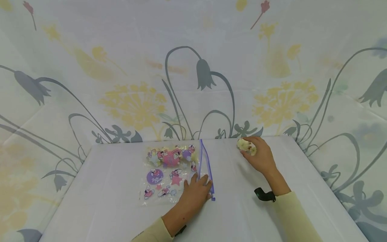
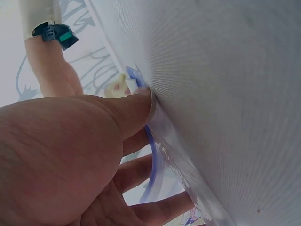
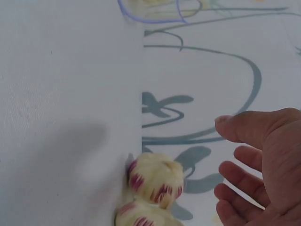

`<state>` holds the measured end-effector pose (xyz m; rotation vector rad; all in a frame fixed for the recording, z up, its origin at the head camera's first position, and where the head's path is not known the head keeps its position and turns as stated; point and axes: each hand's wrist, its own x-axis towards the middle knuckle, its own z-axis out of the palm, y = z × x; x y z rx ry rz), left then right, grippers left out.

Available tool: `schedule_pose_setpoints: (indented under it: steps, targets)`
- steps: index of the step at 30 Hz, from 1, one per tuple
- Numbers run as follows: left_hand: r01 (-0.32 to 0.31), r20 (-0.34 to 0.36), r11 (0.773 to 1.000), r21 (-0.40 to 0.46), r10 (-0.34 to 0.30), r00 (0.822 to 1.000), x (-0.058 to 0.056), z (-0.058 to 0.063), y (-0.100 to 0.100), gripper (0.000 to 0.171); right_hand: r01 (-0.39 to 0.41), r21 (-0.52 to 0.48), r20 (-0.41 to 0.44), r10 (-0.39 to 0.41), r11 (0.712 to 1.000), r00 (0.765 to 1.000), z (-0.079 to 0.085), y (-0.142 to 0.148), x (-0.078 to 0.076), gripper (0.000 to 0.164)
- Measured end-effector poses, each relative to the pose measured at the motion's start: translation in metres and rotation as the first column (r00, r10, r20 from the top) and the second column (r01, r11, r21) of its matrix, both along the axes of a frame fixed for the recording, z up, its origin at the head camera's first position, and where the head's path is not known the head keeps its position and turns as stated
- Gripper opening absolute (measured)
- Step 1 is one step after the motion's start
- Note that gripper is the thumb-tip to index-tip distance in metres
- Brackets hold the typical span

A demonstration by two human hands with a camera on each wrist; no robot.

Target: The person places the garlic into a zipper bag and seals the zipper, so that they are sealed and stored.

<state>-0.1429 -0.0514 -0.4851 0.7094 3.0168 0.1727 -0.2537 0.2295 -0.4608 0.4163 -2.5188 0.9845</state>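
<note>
A clear zip bag (image 1: 178,181) with pink and purple cartoon prints lies flat, its purple zip edge (image 1: 208,161) parted toward the right. Pale lumps show through its far end. My left hand (image 1: 195,195) rests on the bag's near right corner with fingers spread; in the left wrist view its thumb (image 2: 136,106) touches the film by the zip's end. Cream garlic bulbs (image 3: 157,179) with purple streaks sit at the table's back edge. My right hand (image 3: 263,169) is beside them, fingers loosely bent and apart from them in the right wrist view; it overlaps the garlic (image 1: 246,146) in the head view.
The white table (image 1: 115,188) meets a floral-printed curtain (image 1: 193,101) at its back and along both sides. A black strap device (image 1: 264,195) is worn on the right wrist.
</note>
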Motion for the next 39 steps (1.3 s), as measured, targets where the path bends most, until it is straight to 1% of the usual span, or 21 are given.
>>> schedule_pose_setpoints:
  steps: [6,9,12,19,24,27,31,39]
  targets:
    - [0.013,-0.006,1.0,0.011,-0.013,1.0,0.0,0.001,-0.001,0.048,-0.012,0.041,0.007,0.012,0.999,1.0,-0.005,0.023,-0.004,0.055]
    - [0.017,-0.017,1.0,0.008,-0.017,1.0,0.0,0.001,-0.002,0.048,-0.026,0.045,0.038,0.025,0.999,0.999,-0.007,0.034,-0.005,0.061]
    - [0.022,-0.029,1.0,0.005,-0.022,0.999,-0.001,0.001,-0.002,0.048,-0.029,0.03,0.083,0.027,0.999,0.996,-0.009,0.043,-0.005,0.067]
    - [0.02,-0.035,1.0,-0.003,-0.02,0.999,-0.001,0.0,-0.003,0.048,-0.008,-0.008,0.167,0.009,1.0,0.986,-0.018,0.06,-0.008,0.077]
    - [0.013,-0.039,1.0,-0.006,-0.013,0.999,-0.001,0.0,-0.003,0.048,-0.054,-0.021,0.183,0.057,0.998,0.981,-0.026,0.073,-0.01,0.083]
    - [0.011,-0.027,1.0,-0.001,-0.011,1.0,-0.001,0.0,-0.003,0.048,-0.091,-0.051,0.182,0.099,0.995,0.978,-0.031,0.079,-0.01,0.085]
    - [0.008,-0.017,1.0,0.003,-0.008,1.0,-0.001,0.001,-0.003,0.048,-0.12,-0.091,0.196,0.136,0.989,0.971,-0.036,0.083,-0.01,0.085]
    - [0.01,0.003,1.0,0.013,-0.01,1.0,-0.001,-0.001,-0.002,0.049,-0.136,-0.11,0.224,0.158,0.985,0.962,-0.044,0.085,-0.009,0.081]
